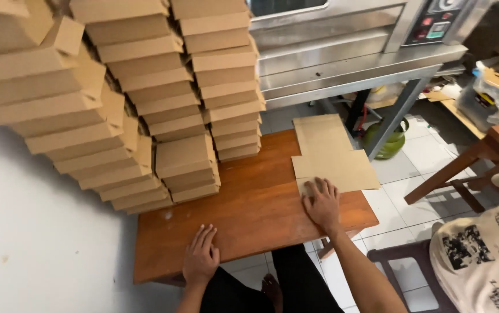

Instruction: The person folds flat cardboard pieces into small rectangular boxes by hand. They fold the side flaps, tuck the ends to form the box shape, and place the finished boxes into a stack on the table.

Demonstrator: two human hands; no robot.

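tall stacks of folded brown cardboard boxes (145, 98) fill the back left of the wooden desk (249, 214) against the white wall, with a steel oven (342, 40) on its stand behind and a green gas cylinder (389, 141) on the tiled floor beneath. a flat, unfolded cardboard sheet (330, 153) lies at the desk's right edge, partly overhanging it. the right hand (322, 204) presses flat with spread fingers on the sheet's near corner, while the left hand (200, 256) rests open, palm down, on bare wood, well apart.
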